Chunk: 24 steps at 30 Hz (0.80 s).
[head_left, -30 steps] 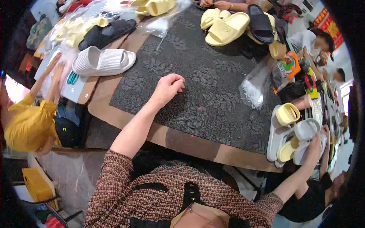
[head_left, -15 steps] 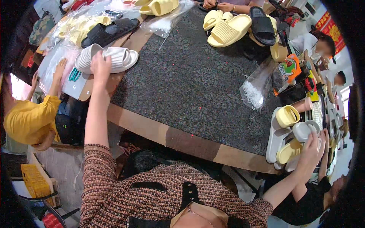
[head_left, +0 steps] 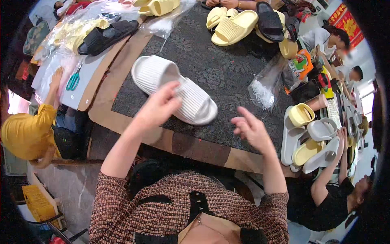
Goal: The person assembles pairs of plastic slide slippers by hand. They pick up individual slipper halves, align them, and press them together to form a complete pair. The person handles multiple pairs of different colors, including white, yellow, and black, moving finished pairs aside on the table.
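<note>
A pair of light grey ribbed slide sandals [head_left: 194, 96], nested into one another, is over the near left part of the dark patterned mat [head_left: 215, 79]. My left hand [head_left: 159, 109] is closed on their near side, around the middle where the two overlap. Part of its grip is hidden behind the fingers. To the right of the sandals, my right hand [head_left: 256, 132] is above the mat near the table edge. Its index finger is stretched out, the others are loosely bent, and it holds nothing.
Yellow slides [head_left: 235, 27] and black slides [head_left: 270, 22] lie at the far side. A bag of small white pieces [head_left: 263, 93] rests on the mat. Grey and yellow slides [head_left: 308, 152] crowd the right edge. Teal scissors [head_left: 73, 80] lie left, beside a person in yellow [head_left: 28, 132].
My left hand has brought the grey slides from the left board to the mat, uncovering the scissors. My right hand has left the slides at the right edge and moved inward.
</note>
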Each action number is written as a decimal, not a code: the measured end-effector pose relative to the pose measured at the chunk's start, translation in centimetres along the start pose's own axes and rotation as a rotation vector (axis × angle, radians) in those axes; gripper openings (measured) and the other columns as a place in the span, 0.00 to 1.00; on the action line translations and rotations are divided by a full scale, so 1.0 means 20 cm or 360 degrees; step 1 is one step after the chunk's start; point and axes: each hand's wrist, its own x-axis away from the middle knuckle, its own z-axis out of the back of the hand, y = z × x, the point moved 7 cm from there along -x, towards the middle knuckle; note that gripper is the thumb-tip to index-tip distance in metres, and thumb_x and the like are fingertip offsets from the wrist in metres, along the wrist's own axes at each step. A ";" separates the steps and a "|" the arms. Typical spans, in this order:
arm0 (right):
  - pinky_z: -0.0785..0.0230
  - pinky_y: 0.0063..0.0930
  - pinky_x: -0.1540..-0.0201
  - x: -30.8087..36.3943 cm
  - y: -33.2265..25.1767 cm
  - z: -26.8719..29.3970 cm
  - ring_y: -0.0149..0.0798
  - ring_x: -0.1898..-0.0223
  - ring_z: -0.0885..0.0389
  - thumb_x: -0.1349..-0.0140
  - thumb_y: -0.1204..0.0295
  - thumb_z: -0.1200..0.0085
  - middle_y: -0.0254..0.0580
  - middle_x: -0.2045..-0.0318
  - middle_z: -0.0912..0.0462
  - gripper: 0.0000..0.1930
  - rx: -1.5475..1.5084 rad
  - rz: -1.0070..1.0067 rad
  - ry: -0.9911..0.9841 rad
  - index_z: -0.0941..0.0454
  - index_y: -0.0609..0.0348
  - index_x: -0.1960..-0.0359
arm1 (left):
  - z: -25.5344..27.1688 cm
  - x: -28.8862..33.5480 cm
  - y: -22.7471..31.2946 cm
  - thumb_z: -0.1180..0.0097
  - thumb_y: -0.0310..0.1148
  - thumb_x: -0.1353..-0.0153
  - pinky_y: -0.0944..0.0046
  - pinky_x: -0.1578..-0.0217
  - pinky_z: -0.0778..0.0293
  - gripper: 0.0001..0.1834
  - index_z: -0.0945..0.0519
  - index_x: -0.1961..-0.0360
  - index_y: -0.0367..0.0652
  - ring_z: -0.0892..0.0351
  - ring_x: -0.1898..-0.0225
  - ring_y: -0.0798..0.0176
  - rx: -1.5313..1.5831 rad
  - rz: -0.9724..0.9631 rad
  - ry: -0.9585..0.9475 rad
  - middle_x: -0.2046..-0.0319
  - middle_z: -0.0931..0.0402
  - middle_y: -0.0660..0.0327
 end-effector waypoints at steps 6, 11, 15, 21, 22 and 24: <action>0.30 0.20 0.70 -0.03 0.06 -0.17 0.26 0.71 0.25 0.39 0.72 0.47 0.35 0.67 0.26 0.31 -0.0198 -0.0070 -0.0009 0.45 0.68 0.36 | -0.18 0.16 0.18 0.45 0.31 0.42 0.60 0.50 0.32 0.27 0.33 0.42 0.37 0.29 0.48 0.56 -0.0694 -0.0409 -0.0108 0.49 0.28 0.49; 0.31 0.20 0.72 -0.05 0.09 -0.17 0.23 0.74 0.29 0.42 0.74 0.44 0.33 0.70 0.27 0.32 -0.0639 -0.0202 0.0050 0.43 0.70 0.37 | -0.18 0.19 0.22 0.44 0.28 0.43 0.57 0.47 0.33 0.24 0.30 0.44 0.36 0.30 0.45 0.50 -0.0809 -0.0606 -0.0146 0.48 0.29 0.48; 0.31 0.20 0.74 -0.06 0.13 -0.23 0.24 0.74 0.27 0.41 0.73 0.45 0.35 0.71 0.23 0.21 -0.0959 -0.0409 -0.0066 0.31 0.69 0.47 | -0.16 0.21 0.26 0.43 0.25 0.46 0.56 0.47 0.32 0.22 0.28 0.48 0.35 0.29 0.47 0.48 -0.0925 -0.0732 -0.0021 0.49 0.28 0.48; 0.30 0.22 0.65 -0.08 0.13 -0.20 0.27 0.69 0.24 0.41 0.74 0.47 0.36 0.68 0.21 0.14 -0.0936 -0.0171 0.0009 0.29 0.66 0.54 | 0.02 0.23 0.37 0.39 0.29 0.50 0.50 0.43 0.39 0.27 0.29 0.47 0.36 0.36 0.42 0.43 -0.1640 -0.0887 0.0758 0.42 0.37 0.44; 0.30 0.23 0.65 -0.09 0.12 -0.21 0.27 0.69 0.24 0.40 0.74 0.47 0.36 0.68 0.21 0.15 -0.0914 -0.0158 0.0015 0.29 0.66 0.53 | 0.07 0.22 0.33 0.38 0.31 0.50 0.50 0.42 0.40 0.29 0.31 0.45 0.37 0.37 0.41 0.43 -0.1601 -0.0791 0.0801 0.41 0.38 0.44; 0.30 0.23 0.64 -0.09 0.11 -0.21 0.28 0.68 0.24 0.40 0.74 0.48 0.37 0.67 0.21 0.15 -0.0877 -0.0157 0.0020 0.30 0.67 0.53 | 0.15 0.19 0.22 0.36 0.35 0.50 0.50 0.41 0.43 0.34 0.34 0.42 0.37 0.40 0.39 0.43 -0.1515 -0.0606 0.0881 0.39 0.41 0.43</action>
